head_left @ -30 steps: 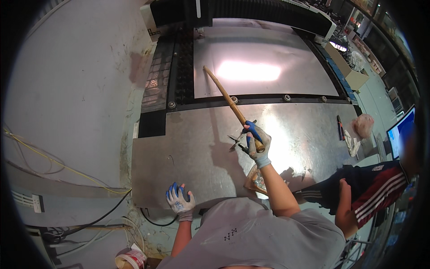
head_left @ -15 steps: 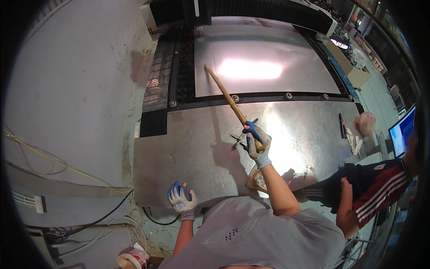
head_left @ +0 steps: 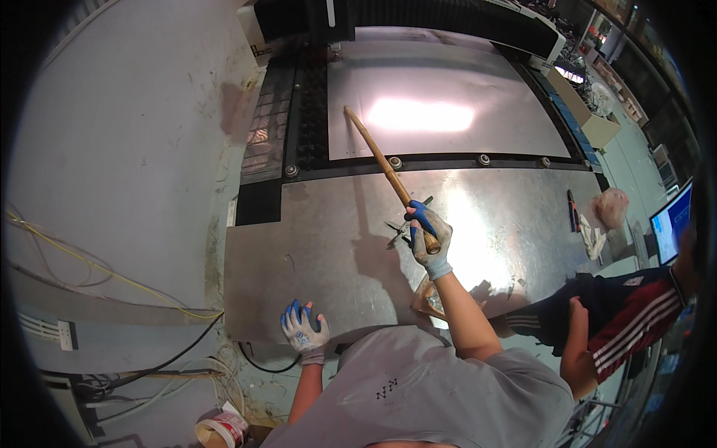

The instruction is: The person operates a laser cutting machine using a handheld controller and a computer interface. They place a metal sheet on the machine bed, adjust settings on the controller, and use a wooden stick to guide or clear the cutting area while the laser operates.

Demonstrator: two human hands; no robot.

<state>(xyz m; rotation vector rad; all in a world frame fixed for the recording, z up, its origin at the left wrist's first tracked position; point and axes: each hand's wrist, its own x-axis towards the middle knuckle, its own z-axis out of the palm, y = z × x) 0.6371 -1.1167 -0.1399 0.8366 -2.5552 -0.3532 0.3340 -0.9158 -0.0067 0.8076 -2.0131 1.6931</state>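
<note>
Both of my hands wear grey work gloves with blue fingertips. My right hand (head_left: pixel 432 237) is closed around the thick near end of a bamboo stick (head_left: pixel 376 154). The stick slants away to the far left, its thin tip over the large metal sheet (head_left: pixel 448 82) on the machine bed. Beside and partly under the right hand lies a small metal tool (head_left: pixel 396 234), mostly hidden, so its kind is unclear. My left hand (head_left: pixel 305 330) lies with fingers stretched at the near edge of the metal table (head_left: pixel 321 254), holding nothing.
Pliers (head_left: pixel 573 212), a white glove (head_left: pixel 593 240) and a crumpled plastic bag (head_left: pixel 611 207) lie at the table's right end. A co-worker (head_left: pixel 597 321) is at the right, near a monitor (head_left: pixel 672 220). The machine's gantry (head_left: pixel 433 19) spans the back. Round rollers (head_left: pixel 484 160) line the bed's front edge.
The scene has shifted very slightly in the view. Both hands and the bamboo stick stay in practically the same place.
</note>
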